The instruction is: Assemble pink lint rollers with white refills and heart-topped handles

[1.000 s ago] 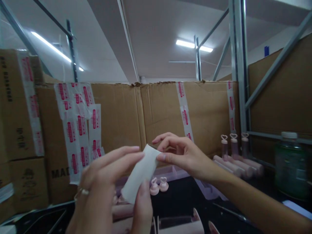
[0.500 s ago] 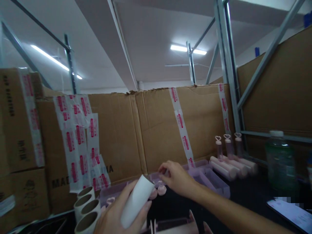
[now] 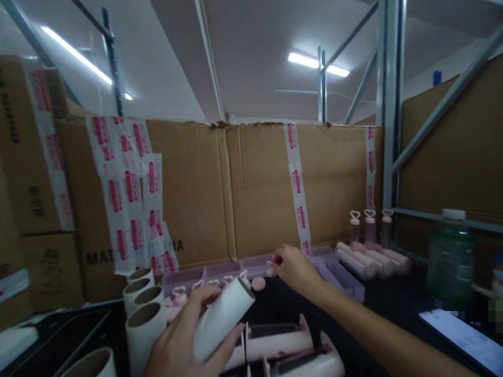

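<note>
My left hand (image 3: 176,340) is wrapped round a white cardboard tube (image 3: 223,319), tilted with its open end up and to the right. My right hand (image 3: 293,267) pinches a small pale pink heart-topped piece (image 3: 271,268) over the front of the purple tray (image 3: 255,267). A round pink piece (image 3: 258,284) lies between the hands. More heart-topped pink pieces (image 3: 179,296) stand behind my left hand. Below the hands lie pink tubes with clear parts (image 3: 275,344), partly cut off by the frame edge.
Several white tubes (image 3: 145,319) stand upright at the left. Pink tubes (image 3: 356,260) and three heart-topped clear tubes (image 3: 370,230) are at the right, near a green bottle (image 3: 450,256) and a phone (image 3: 463,335). A cardboard wall (image 3: 259,193) stands behind.
The view has tilted down, showing more of the table. My right hand has lifted a heart-topped piece from beside the round pink piece. My left hand still holds the white tube.
</note>
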Demonstrator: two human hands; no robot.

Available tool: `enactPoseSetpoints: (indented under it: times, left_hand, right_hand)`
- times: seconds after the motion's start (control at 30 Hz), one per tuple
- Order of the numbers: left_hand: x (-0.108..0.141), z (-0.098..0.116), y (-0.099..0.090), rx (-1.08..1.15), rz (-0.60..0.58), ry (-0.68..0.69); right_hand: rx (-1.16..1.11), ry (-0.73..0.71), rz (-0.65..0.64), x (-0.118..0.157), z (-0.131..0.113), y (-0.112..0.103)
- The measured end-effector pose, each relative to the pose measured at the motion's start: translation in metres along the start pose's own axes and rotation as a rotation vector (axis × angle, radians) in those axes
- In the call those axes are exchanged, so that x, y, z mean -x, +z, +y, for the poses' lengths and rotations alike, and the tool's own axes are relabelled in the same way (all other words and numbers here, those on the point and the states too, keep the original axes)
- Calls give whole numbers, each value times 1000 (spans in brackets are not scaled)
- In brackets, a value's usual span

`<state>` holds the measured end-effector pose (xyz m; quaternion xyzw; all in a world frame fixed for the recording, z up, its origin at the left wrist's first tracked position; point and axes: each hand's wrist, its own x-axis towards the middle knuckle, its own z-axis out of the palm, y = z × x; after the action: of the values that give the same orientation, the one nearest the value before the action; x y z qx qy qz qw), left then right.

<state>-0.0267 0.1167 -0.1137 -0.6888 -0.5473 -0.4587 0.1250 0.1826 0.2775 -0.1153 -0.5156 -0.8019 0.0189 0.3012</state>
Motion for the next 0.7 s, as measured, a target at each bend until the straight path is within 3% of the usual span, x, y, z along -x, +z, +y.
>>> enactPoseSetpoints:
  times: [0.17,0.33,0.53,0.7]
  left_hand:
    - [5,14,-4,30,-123,82]
    - [7,24,-9,85,-154,75]
    - [3,30,-13,222,-117,-82]
    - [3,29,-10,492,-102,-303]
  right_hand:
    - [104,61,-72,19,29,4]
    - [153,-35,-4,26,18,8]
    - [98,-362,-142,28,-12,11]
    - [73,-365,-170,32,-12,22]
